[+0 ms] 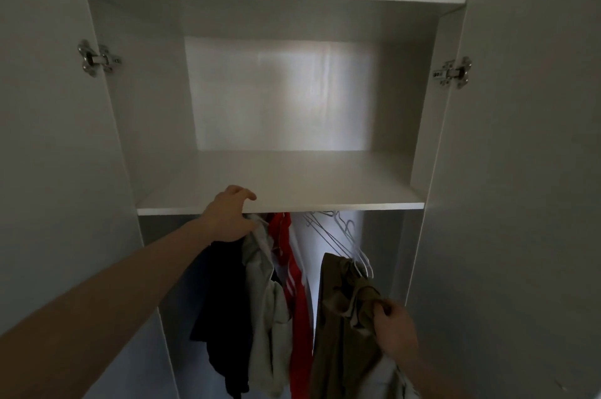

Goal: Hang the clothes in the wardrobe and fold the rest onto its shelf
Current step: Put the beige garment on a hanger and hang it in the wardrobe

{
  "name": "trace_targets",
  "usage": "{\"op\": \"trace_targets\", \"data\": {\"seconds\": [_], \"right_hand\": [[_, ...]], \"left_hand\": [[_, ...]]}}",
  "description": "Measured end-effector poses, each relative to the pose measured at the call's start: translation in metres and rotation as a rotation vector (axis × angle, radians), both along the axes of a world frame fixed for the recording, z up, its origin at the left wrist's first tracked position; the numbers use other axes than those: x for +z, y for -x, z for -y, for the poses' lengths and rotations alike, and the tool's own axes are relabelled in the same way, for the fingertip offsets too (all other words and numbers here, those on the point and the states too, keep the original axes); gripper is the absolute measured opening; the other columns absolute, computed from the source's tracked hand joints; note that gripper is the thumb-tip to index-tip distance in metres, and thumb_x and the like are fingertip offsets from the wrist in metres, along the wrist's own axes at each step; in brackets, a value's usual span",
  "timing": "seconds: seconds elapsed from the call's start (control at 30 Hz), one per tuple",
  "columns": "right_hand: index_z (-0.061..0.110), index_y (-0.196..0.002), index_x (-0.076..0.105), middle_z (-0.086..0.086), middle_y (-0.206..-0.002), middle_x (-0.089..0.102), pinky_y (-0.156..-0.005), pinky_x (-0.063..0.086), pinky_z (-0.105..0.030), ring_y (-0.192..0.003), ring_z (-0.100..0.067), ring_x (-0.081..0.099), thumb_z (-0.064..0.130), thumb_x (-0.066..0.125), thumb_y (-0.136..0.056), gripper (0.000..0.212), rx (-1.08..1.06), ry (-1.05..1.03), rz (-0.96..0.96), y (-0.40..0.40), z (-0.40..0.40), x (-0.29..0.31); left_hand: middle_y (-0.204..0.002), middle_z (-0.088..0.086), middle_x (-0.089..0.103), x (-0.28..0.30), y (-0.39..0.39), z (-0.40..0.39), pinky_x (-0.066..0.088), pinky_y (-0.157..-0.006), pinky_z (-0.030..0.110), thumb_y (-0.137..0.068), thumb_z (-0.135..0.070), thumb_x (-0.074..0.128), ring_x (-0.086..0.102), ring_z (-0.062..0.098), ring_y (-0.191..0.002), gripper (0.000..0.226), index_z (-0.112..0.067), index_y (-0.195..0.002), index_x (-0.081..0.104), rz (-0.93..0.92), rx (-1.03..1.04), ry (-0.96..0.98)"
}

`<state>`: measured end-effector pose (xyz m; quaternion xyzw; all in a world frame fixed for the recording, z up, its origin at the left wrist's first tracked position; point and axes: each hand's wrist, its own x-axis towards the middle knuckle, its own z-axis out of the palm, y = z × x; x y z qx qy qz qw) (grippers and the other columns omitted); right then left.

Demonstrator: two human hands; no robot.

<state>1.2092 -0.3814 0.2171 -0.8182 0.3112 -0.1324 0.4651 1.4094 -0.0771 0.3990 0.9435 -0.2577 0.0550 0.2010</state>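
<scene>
Between right fingers [383, 309] — olive garment [344, 317], pinched.

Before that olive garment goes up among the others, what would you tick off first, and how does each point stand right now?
1. Olive garment gripped: ok, the right hand pinches its fabric.
2. Garment on a hanger: cannot tell; a white hanger shows at its top, but the seating is hidden.
3. Gap on the rail: ok, there is open space between the red garment and the olive one.
4. Hung clothes held aside: ok, the left hand holds the grey garment under the shelf edge.
5. Rail visible: not ok, the shelf hides it.
</scene>
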Motion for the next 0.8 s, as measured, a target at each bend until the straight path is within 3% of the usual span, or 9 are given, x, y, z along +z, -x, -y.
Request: {"op": "trace_targets", "data": {"seconds": [0.1, 0.23, 0.33, 0.5, 0.67, 0.8], "right_hand": [[0.016, -0.088, 0.069, -0.009, -0.08, 0.068, -0.069, 0.048, -0.031, -0.074, -0.022, 0.065, 0.02, 0.053, -0.104, 0.023, 0.015, -0.006, 0.001, -0.04, 0.012, -0.009], [0.011, -0.097, 0.067, -0.004, -0.078, 0.063, -0.054, 0.04, -0.018, -0.065, -0.009, 0.056, 0.019, 0.05, -0.105, 0.021, 0.066, 0.036, 0.0, -0.083, 0.017, -0.014], [0.005, -0.094, 0.067, -0.009, -0.081, 0.066, -0.061, 0.044, -0.026, -0.071, -0.017, 0.06, 0.017, 0.049, -0.104, 0.024, 0.106, 0.05, -0.009, -0.112, 0.02, -0.014], [0.005, -0.081, 0.061, -0.007, -0.073, 0.061, -0.064, 0.051, -0.029, -0.066, -0.017, 0.058, 0.009, 0.05, -0.102, 0.024, 0.124, 0.033, 0.002, -0.157, 0.028, -0.024], [0.016, -0.074, 0.054, -0.001, -0.068, 0.057, -0.056, 0.044, -0.026, -0.063, -0.017, 0.057, 0.014, 0.05, -0.103, 0.029, 0.085, 0.028, 0.014, -0.198, 0.028, -0.029], [0.02, -0.089, 0.053, 0.003, -0.08, 0.056, -0.07, 0.038, -0.027, -0.08, -0.021, 0.056, 0.028, 0.045, -0.106, 0.021, 0.112, 0.073, -0.003, -0.226, 0.024, -0.029]], "left_hand": [[-0.16, 0.006, 0.032, -0.002, -0.033, 0.014, 0.034, -0.119, 0.044, -0.092, -0.047, 0.071, 0.037, 0.029, -0.143, 0.068, -0.024, -0.15, 0.044, -0.002, 0.026, -0.034], [-0.169, 0.005, 0.022, -0.013, -0.069, 0.027, 0.023, -0.125, 0.044, -0.099, -0.06, 0.053, 0.026, 0.03, -0.152, 0.068, -0.029, -0.157, 0.037, -0.03, 0.106, -0.125], [-0.17, 0.006, 0.022, -0.027, -0.09, 0.03, 0.017, -0.126, 0.04, -0.103, -0.061, 0.04, 0.02, 0.026, -0.156, 0.067, -0.026, -0.16, 0.034, -0.11, 0.127, -0.177], [-0.173, 0.001, -0.002, -0.044, -0.119, 0.025, 0.004, -0.127, 0.051, -0.1, -0.073, 0.021, 0.002, 0.031, -0.159, 0.075, -0.039, -0.164, 0.002, -0.154, 0.164, -0.37], [-0.173, -0.006, -0.006, -0.044, -0.133, 0.019, 0.001, -0.127, 0.05, -0.094, -0.081, 0.024, -0.002, 0.028, -0.159, 0.081, -0.044, -0.162, -0.001, -0.209, 0.138, -0.359], [-0.173, -0.005, -0.004, -0.043, -0.133, 0.021, -0.001, -0.127, 0.049, -0.096, -0.077, 0.026, -0.003, 0.027, -0.159, 0.079, -0.041, -0.163, 0.003, -0.225, 0.141, -0.356]]}}
